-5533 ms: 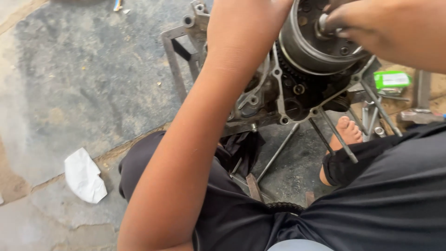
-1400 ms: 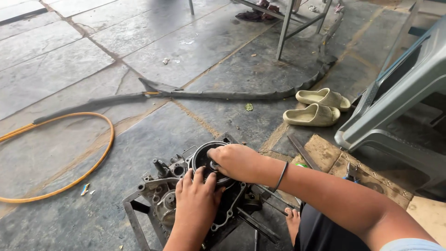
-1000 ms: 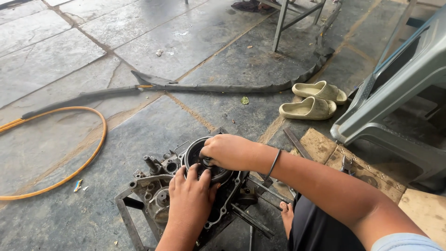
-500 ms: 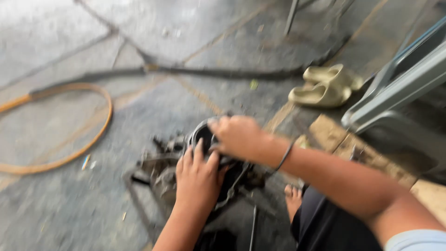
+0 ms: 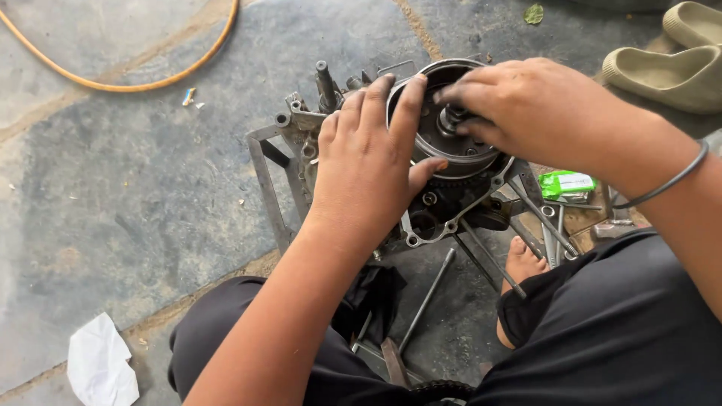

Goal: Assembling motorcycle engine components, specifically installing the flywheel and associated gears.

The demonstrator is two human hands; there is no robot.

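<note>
Bracing the round dark metal rotor drum (image 5: pixel 451 143) at nine o'clock, your left hand (image 5: pixel 368 158) lies spread flat; your right hand (image 5: pixel 526 105) fingertips pinch its centre hub (image 5: pixel 450 119).

We see the scene in even, soft daylight, bright enough that no part sinks into darkness and no glare burns out. Our hands (image 5: pixel 421 143) cast only faint, soft-edged shadows, and the floor (image 5: pixel 135 188) stays sharp, without motion blur.
</note>
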